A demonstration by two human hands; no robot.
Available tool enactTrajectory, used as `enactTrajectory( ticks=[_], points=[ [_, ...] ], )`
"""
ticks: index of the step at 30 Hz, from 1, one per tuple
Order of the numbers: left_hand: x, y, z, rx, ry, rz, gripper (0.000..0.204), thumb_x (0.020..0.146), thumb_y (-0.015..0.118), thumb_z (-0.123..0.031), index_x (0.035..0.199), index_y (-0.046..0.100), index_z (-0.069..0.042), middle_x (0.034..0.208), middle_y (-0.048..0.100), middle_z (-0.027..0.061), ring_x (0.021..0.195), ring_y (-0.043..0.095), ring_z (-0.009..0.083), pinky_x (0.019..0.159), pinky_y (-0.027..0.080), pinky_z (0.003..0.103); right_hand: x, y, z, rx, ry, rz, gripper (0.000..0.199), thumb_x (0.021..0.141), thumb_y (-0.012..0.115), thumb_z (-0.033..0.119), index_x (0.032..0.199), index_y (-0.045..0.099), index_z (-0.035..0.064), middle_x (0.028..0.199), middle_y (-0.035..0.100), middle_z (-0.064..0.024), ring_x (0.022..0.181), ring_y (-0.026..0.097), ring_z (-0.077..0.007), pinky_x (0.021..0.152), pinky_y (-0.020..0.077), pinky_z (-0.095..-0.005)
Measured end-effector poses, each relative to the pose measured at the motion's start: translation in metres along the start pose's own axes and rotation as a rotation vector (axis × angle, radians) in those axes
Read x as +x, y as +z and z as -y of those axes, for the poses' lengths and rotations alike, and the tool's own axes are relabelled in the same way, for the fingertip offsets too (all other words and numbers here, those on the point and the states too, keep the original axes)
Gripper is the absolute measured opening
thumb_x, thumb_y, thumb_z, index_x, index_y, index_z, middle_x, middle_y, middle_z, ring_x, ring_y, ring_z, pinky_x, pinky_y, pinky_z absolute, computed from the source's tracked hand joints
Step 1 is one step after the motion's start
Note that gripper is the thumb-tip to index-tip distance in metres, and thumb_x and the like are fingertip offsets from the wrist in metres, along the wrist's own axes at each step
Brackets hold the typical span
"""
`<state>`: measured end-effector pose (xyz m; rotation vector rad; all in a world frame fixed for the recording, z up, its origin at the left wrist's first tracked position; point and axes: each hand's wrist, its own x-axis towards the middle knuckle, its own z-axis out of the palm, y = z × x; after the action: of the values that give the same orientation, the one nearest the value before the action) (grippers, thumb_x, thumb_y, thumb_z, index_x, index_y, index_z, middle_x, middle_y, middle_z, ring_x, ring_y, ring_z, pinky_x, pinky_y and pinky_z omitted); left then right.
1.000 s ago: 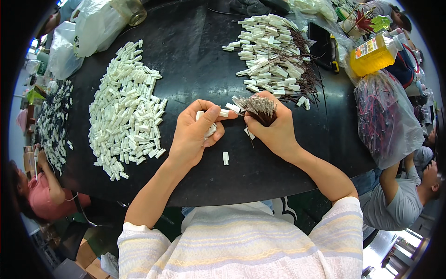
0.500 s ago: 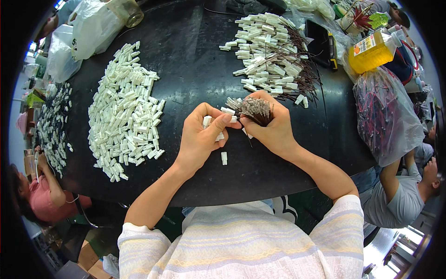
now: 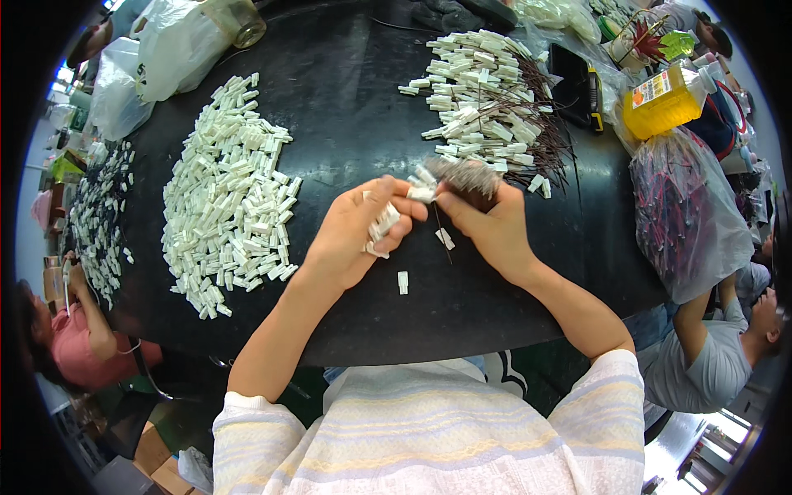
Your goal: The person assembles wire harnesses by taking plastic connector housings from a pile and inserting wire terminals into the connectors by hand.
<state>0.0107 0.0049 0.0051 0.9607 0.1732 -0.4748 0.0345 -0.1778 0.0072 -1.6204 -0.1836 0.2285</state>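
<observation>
1. Both hands meet over the middle of the round black table (image 3: 346, 107): the left hand (image 3: 355, 235) is curled shut around a few small white plastic connector blocks (image 3: 384, 223), and its thumb and forefinger pinch one more white block (image 3: 421, 193) at the fingertips.
2. Directly across, the right hand (image 3: 488, 227) is clenched on a tight bundle of thin dark wires (image 3: 466, 174), the bundle's cut ends pointing up and left, touching the pinched block.
3. Two loose white blocks lie on the table just below the hands, one (image 3: 445, 238) beside the right palm, the other (image 3: 403, 282) nearer the table's near edge.
4. Bare black surface shows between the hands and the near rim, and in a strip running up the middle of the table.
5. To the left, well apart from the left hand, a broad heap of white plastic blocks (image 3: 235, 198) fills that side.
6. Beyond the right hand, near it, a pile of white blocks with dark wires attached (image 3: 487, 99) spreads toward the far edge.
7. At the right rim sit a clear plastic bag of reddish wires (image 3: 685, 206) and a yellow bottle (image 3: 660, 103); white plastic bags (image 3: 165, 49) crowd the far left rim.
8. Other people sit around the table at the left and right edges.
</observation>
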Motion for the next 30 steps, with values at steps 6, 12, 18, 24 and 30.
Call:
enactTrajectory(
  ticks=[6, 12, 18, 24, 30],
  points=[
    [-0.005, -0.003, -0.010, -0.518, -0.134, -0.049, 0.034, 0.082, 0.050, -0.001, 0.111, 0.041, 0.013, 0.105, 0.049, 0.0229, 0.086, 0.053, 0.0200, 0.067, 0.048, 0.021, 0.006, -0.007, -0.003, 0.158, 0.059, -0.071, 0.012, 0.085, 0.055, 0.012, 0.088, 0.057, 0.0001, 0.058, 0.049, 0.0014, 0.046, 0.039, -0.0034, 0.042, 0.0276, -0.0183],
    [-0.008, 0.001, -0.009, -0.360, -0.061, -0.131, 0.029, 0.084, 0.051, -0.004, 0.108, 0.043, 0.011, 0.100, 0.052, 0.0203, 0.090, 0.056, 0.0212, 0.070, 0.049, 0.020, 0.004, 0.000, -0.007, 0.147, 0.006, -0.090, 0.018, 0.086, 0.055, 0.018, 0.087, 0.057, 0.0002, 0.062, 0.054, -0.0015, 0.046, 0.041, -0.0035, 0.040, 0.0285, -0.0174],
    [-0.002, -0.024, -0.001, -0.302, -0.022, 0.279, 0.030, 0.090, 0.047, -0.021, 0.105, 0.048, 0.005, 0.083, 0.052, 0.0093, 0.057, 0.044, 0.0043, 0.050, 0.039, 0.013, 0.009, -0.005, -0.008, 0.017, 0.014, -0.066, 0.015, 0.086, 0.054, 0.014, 0.084, 0.057, 0.0002, 0.063, 0.055, -0.0033, 0.042, 0.039, -0.0036, 0.037, 0.0256, -0.0176],
    [-0.003, -0.005, -0.010, -0.466, -0.120, 0.027, 0.029, 0.090, 0.046, -0.020, 0.106, 0.047, 0.005, 0.080, 0.050, 0.0076, 0.052, 0.036, 0.0039, 0.044, 0.034, 0.014, 0.014, -0.015, 0.003, 0.202, 0.158, 0.030, 0.006, 0.081, 0.052, 0.005, 0.080, 0.054, -0.0004, 0.060, 0.053, -0.0020, 0.043, 0.038, -0.0034, 0.038, 0.0283, -0.0188],
    [-0.005, -0.006, -0.011, -0.149, 0.006, -0.051, 0.023, 0.086, 0.051, -0.009, 0.103, 0.050, 0.005, 0.084, 0.055, 0.0108, 0.055, 0.042, 0.0037, 0.045, 0.035, 0.013, 0.013, -0.008, 0.002, 0.192, 0.113, -0.043, 0.011, 0.080, 0.052, 0.004, 0.071, 0.055, -0.0022, 0.054, 0.048, -0.0013, 0.038, 0.032, -0.0036, 0.035, 0.0212, -0.0194]
  ],
)
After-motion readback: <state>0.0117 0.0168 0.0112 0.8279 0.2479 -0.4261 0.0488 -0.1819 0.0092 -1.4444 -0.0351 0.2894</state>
